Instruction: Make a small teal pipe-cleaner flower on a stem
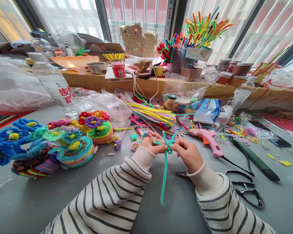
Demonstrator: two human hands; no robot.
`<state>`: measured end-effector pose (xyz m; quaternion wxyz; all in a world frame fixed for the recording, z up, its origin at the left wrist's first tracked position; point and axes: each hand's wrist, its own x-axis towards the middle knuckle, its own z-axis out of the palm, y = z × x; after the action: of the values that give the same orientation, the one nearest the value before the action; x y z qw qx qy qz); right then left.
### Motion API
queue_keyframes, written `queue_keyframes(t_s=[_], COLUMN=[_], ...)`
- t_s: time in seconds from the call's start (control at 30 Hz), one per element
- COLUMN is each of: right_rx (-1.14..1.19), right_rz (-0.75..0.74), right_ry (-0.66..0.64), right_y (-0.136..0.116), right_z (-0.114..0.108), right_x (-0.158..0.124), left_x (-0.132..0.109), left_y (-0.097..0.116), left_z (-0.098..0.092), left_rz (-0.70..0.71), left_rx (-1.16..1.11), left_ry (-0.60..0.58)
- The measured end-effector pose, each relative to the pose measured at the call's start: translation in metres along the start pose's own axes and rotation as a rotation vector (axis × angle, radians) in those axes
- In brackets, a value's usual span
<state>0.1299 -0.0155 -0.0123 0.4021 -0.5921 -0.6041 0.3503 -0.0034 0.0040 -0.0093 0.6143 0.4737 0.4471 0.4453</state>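
Observation:
Teal pipe cleaners [164,172] are joined at a small loop between my hands, with one long end hanging down toward me and short ends sticking up. My left hand [152,143] pinches them on the left side of the loop. On the right side, the thumb and fingers of my right hand [187,152] pinch them close to the loop. A pink glue gun [208,139] lies on the grey table [151,214] to the right of my hands. Black-handled scissors [246,188] rest beside my right sleeve, their blade partly under my wrist.
Pipe-cleaner flowers [73,146] on round striped bases stand at the left. Bundled pipe cleaners [153,113], a glass jar [170,102] and a blue packet [207,110] lie beyond my hands. A dark green bar [256,159] and cables are at the right.

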Motion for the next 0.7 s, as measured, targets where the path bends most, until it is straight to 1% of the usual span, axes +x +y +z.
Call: queue_keyframes(t_s=[0.07, 0.17, 0.2, 0.27, 0.37, 0.57, 0.63, 0.7], right_rx=[-0.081, -0.218, -0.253, -0.299, -0.287, -0.203, -0.167, -0.092], right_rz=[-0.134, -0.341, -0.383, -0.432, -0.437, -0.351, -0.335, -0.286], right_ry=[0.016, -0.055, -0.075, -0.075, -0.014, 0.135, 0.13, 0.067], right_y=[-0.002, -0.006, -0.006, -0.006, -0.002, 0.001, -0.001, -0.002], right_z=[-0.004, -0.011, -0.012, -0.014, -0.01, 0.001, 0.0, -0.003], right_x=[-0.001, -0.002, -0.002, -0.002, -0.001, -0.002, -0.003, -0.001], left_x=[0.0, -0.001, -0.001, -0.002, -0.002, 0.001, 0.002, 0.004], left_y=[0.0, 0.001, 0.001, 0.002, 0.002, 0.0, 0.0, 0.002], left_z=[0.001, 0.002, 0.002, 0.003, 0.003, 0.001, -0.002, -0.004], left_rz=[0.01, -0.018, -0.03, -0.045, -0.029, 0.05, 0.069, 0.06], left_rx=[-0.013, -0.028, -0.03, -0.032, -0.008, 0.02, 0.045, 0.106], left_ry=[0.012, 0.022, 0.017, 0.006, -0.003, 0.044, 0.032, -0.019])
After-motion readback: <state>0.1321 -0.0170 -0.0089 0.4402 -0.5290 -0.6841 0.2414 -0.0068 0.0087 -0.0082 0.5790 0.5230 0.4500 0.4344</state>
